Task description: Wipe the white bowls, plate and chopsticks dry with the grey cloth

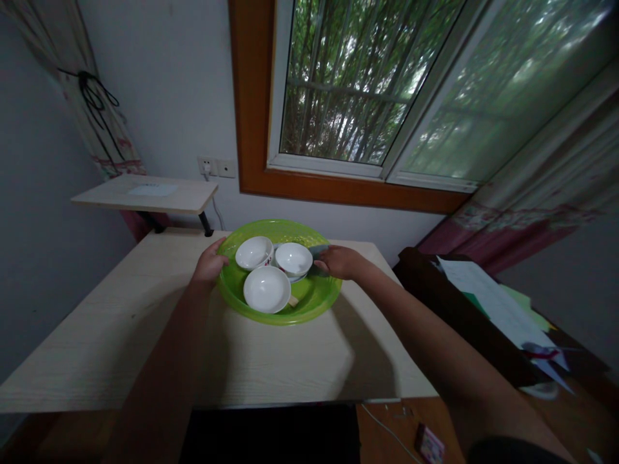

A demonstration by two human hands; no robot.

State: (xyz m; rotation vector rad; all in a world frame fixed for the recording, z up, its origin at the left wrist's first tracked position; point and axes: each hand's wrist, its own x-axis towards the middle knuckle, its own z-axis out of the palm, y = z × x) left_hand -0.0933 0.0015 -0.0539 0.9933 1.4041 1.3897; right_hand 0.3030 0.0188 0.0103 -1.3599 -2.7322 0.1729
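Observation:
A green plastic basin (pixel 271 318) rests on the pale wooden table, with three white bowls inside it. The left bowl (pixel 254 252) and the right bowl (pixel 293 259) sit toward the back, and the front bowl (pixel 267 290) lies nearest me. My left hand (pixel 210 263) is closed on the basin's left rim, thumb inside. At the right rim my right hand (pixel 341 261) is closed too, its fingers reaching over the edge. A grey, cloth-like piece (pixel 318 252) touches those fingers; whether they pinch it is unclear. A small tan piece (pixel 293 301) shows beside the front bowl.
The table (pixel 290 367) ends at a straight front edge close to me. A raised shelf (pixel 178 193) with a paper on it stands at the back left. To the right is a dark brown box-like piece (pixel 435 309) with papers (pixel 493 303). A cable (pixel 389 432) runs along the floor.

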